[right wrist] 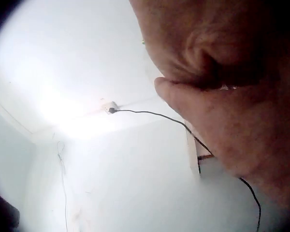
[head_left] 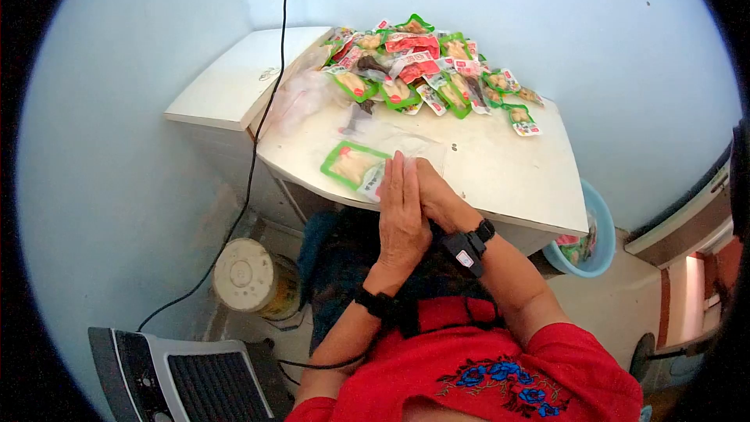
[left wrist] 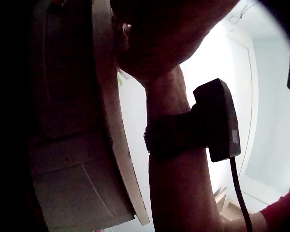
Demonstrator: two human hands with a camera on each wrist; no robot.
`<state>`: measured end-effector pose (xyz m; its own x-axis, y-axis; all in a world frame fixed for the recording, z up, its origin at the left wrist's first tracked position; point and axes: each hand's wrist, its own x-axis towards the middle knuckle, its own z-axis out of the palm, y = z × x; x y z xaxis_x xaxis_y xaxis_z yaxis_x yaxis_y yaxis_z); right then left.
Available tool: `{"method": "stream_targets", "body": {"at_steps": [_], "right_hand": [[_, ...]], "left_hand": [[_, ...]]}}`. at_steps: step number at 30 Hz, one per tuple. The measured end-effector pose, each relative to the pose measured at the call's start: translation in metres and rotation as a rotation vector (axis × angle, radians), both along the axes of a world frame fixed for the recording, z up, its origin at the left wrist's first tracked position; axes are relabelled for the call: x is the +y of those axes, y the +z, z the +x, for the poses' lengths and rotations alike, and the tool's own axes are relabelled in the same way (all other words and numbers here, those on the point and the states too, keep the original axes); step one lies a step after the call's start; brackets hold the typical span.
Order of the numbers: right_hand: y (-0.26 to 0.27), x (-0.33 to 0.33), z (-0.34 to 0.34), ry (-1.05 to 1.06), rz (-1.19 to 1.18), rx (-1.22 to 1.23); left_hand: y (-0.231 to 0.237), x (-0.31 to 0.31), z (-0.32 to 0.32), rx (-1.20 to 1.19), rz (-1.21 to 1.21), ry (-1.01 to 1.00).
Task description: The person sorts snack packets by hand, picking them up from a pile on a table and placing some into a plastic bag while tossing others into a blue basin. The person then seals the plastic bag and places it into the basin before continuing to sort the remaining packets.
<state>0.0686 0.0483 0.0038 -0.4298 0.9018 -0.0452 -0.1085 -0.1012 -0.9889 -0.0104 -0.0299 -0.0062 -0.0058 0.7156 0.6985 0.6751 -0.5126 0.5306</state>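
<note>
My left hand (head_left: pixel 404 215) lies with long straight fingers against my right hand (head_left: pixel 440 194) at the table's front edge, the two palms facing. The right fingers are mostly hidden behind the left ones, so I cannot tell how they are bent. Right beside the left fingers is a green-edged food packet (head_left: pixel 353 166) with pale contents and a white printed end, which passes behind those fingers. Clear plastic (head_left: pixel 422 146) shows just beyond the fingertips. In the right wrist view a small shiny bit (right wrist: pixel 227 88) peeks from between the hands (right wrist: pixel 251 121).
A heap of similar packets (head_left: pixel 398 90) covers the back of the white table (head_left: pixel 516 176). Crumpled clear bags (head_left: pixel 301 98) lie at its left. A black cable (head_left: pixel 254 148) hangs past that side. A blue basin (head_left: pixel 600 242) with packets stands below right, a round bucket (head_left: pixel 246 273) below left.
</note>
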Motion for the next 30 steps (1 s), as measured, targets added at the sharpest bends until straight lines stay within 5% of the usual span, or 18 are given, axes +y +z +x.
{"method": "stream_targets", "body": {"at_steps": [3,6,9,11,13,15,18,21,24,27,30], "right_hand": [[0.006,-0.003,0.002,0.117,0.194,-0.06],[0.02,-0.013,-0.001,0.067,0.072,-0.001],[-0.013,0.001,-0.009,-0.057,-0.066,0.343],[-0.043,0.022,-0.006,0.014,0.241,0.063],[-0.03,0.019,-0.011,0.053,0.265,-0.027],[-0.008,0.003,-0.012,0.059,0.002,0.07],[0.036,-0.01,0.016,-0.011,0.02,-0.119],[0.068,-0.005,0.046,-0.049,0.069,-0.06],[0.097,-0.003,0.064,0.275,-0.035,-0.279],[0.112,-0.003,0.06,0.333,0.094,-0.387],[0.093,0.044,0.063,0.126,0.107,-0.171]], "left_hand": [[0.001,-0.001,-0.002,-0.002,0.033,-0.019],[-0.003,0.001,-0.003,0.01,0.048,0.003],[0.001,-0.002,-0.006,0.093,0.03,0.079],[-0.003,-0.001,-0.008,0.083,0.048,0.115],[-0.004,0.001,-0.012,0.048,0.072,0.138],[-0.005,0.002,-0.014,-0.014,0.096,0.143],[-0.009,0.001,-0.014,-0.04,0.113,0.127],[-0.009,-0.002,-0.014,0.078,0.126,0.12],[-0.014,0.0,-0.011,-0.028,0.158,0.074],[-0.013,0.0,-0.018,-0.041,0.111,0.131],[-0.011,-0.004,-0.024,-0.057,0.131,0.106]]}}
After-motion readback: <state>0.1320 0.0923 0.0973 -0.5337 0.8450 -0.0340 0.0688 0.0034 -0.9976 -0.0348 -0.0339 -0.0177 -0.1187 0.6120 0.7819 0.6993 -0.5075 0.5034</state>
